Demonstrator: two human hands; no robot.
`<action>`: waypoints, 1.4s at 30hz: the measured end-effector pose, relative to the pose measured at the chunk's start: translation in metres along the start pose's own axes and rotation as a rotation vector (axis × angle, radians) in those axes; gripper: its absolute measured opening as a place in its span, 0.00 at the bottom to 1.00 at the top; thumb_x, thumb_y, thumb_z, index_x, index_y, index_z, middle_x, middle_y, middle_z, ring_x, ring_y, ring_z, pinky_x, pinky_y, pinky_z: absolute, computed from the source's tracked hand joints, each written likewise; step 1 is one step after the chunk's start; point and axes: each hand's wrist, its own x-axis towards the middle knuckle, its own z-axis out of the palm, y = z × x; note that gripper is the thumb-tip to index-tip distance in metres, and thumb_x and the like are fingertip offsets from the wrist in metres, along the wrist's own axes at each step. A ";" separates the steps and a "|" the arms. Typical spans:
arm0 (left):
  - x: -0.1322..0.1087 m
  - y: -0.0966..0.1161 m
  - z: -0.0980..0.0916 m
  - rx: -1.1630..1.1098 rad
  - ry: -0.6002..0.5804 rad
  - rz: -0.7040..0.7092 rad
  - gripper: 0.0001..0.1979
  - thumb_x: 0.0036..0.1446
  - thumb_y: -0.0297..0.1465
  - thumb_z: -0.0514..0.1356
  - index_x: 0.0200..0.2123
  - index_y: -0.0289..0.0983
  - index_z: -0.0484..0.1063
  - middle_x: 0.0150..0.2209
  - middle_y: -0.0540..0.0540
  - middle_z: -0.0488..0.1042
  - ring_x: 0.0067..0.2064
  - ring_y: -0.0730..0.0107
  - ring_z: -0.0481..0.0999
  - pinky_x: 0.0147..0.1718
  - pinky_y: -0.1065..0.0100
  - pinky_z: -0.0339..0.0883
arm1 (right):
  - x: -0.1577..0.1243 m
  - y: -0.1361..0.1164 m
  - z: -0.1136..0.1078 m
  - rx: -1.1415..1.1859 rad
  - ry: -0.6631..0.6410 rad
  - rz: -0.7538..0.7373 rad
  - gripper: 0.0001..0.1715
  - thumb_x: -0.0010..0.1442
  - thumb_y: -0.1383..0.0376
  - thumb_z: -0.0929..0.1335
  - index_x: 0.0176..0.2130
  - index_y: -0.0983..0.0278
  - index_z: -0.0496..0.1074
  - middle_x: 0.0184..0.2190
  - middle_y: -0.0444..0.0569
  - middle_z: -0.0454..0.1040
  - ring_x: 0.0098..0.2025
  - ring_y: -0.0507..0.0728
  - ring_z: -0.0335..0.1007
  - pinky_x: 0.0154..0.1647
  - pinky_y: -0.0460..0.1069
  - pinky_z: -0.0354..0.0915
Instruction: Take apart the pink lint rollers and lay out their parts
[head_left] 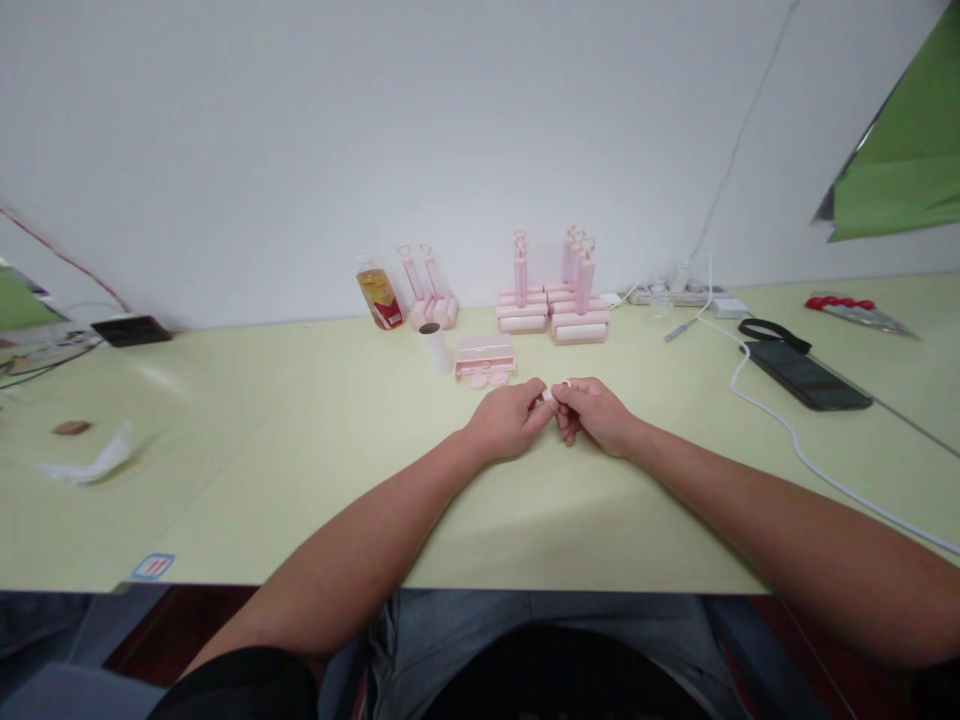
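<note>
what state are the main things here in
left hand, closed on small white piece
right hand, apparently pinching the same piece
black phone, flat, screen dark
white tube, standing on end
bottle, standing
white cable, loosely curved
nearest pink case, apparently open
rear pink handles, standing

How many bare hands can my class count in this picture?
2: the left hand and the right hand, close together, fingers around a small white piece, at the pale-yellow table.

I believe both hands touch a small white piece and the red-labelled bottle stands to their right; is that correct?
The side is wrong: the head view shows the red-labelled bottle standing left of the left hand and the right hand.
</note>
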 end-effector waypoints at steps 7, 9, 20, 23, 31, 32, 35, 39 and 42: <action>-0.001 0.002 -0.008 -0.074 0.009 0.024 0.19 0.66 0.45 0.48 0.34 0.38 0.69 0.26 0.49 0.71 0.28 0.70 0.68 0.28 0.69 0.54 | 0.000 0.002 -0.001 0.028 -0.049 -0.040 0.22 0.60 0.50 0.67 0.25 0.64 0.67 0.17 0.43 0.69 0.16 0.50 0.64 0.15 0.45 0.64; -0.001 0.002 -0.009 -0.091 0.001 0.024 0.19 0.66 0.46 0.49 0.35 0.38 0.70 0.26 0.49 0.71 0.28 0.70 0.68 0.28 0.69 0.54 | 0.000 0.002 -0.001 0.035 -0.057 -0.041 0.22 0.60 0.50 0.67 0.26 0.64 0.67 0.17 0.43 0.69 0.16 0.50 0.64 0.16 0.45 0.64; 0.000 0.005 -0.009 -0.150 0.070 0.041 0.20 0.65 0.48 0.50 0.42 0.38 0.71 0.30 0.49 0.74 0.30 0.71 0.70 0.29 0.70 0.55 | -0.002 -0.004 0.000 0.061 -0.028 -0.114 0.25 0.60 0.47 0.67 0.25 0.64 0.67 0.16 0.43 0.69 0.16 0.51 0.64 0.17 0.46 0.64; 0.000 0.003 -0.007 -0.108 0.049 0.002 0.21 0.65 0.49 0.49 0.41 0.39 0.71 0.29 0.49 0.73 0.30 0.69 0.70 0.29 0.69 0.56 | 0.001 0.001 -0.002 -0.012 0.013 -0.121 0.25 0.60 0.47 0.66 0.24 0.63 0.66 0.15 0.42 0.67 0.15 0.50 0.62 0.17 0.46 0.62; 0.000 -0.005 -0.009 0.003 -0.074 -0.038 0.24 0.63 0.52 0.48 0.38 0.39 0.73 0.28 0.47 0.75 0.28 0.67 0.71 0.28 0.68 0.55 | 0.004 0.002 -0.005 -0.470 0.148 -0.179 0.24 0.64 0.50 0.62 0.24 0.62 0.65 0.16 0.41 0.65 0.19 0.50 0.59 0.22 0.47 0.56; 0.000 -0.005 -0.010 0.025 -0.093 -0.042 0.25 0.63 0.52 0.48 0.38 0.39 0.74 0.29 0.46 0.76 0.29 0.67 0.72 0.28 0.68 0.55 | 0.003 0.000 -0.006 -0.566 0.169 -0.190 0.24 0.64 0.51 0.62 0.23 0.63 0.65 0.16 0.41 0.65 0.19 0.50 0.59 0.23 0.47 0.55; -0.001 -0.006 -0.012 0.070 -0.125 -0.075 0.25 0.61 0.53 0.50 0.45 0.41 0.74 0.30 0.45 0.77 0.30 0.64 0.74 0.28 0.67 0.56 | 0.003 -0.005 -0.006 -0.823 0.162 -0.223 0.23 0.63 0.55 0.63 0.21 0.63 0.65 0.17 0.42 0.64 0.23 0.51 0.58 0.26 0.47 0.50; -0.003 -0.010 -0.018 0.079 -0.178 -0.070 0.31 0.56 0.55 0.55 0.56 0.41 0.66 0.32 0.44 0.77 0.32 0.60 0.75 0.30 0.66 0.59 | 0.001 -0.008 -0.003 -0.972 0.098 -0.230 0.21 0.63 0.56 0.62 0.22 0.64 0.65 0.19 0.42 0.66 0.25 0.51 0.58 0.27 0.48 0.47; -0.005 -0.018 -0.023 0.083 -0.221 -0.089 0.27 0.55 0.49 0.59 0.53 0.39 0.66 0.35 0.43 0.77 0.33 0.60 0.74 0.29 0.66 0.59 | 0.000 -0.008 -0.001 -1.014 0.099 -0.224 0.20 0.62 0.57 0.63 0.23 0.64 0.65 0.19 0.42 0.65 0.24 0.51 0.57 0.27 0.48 0.45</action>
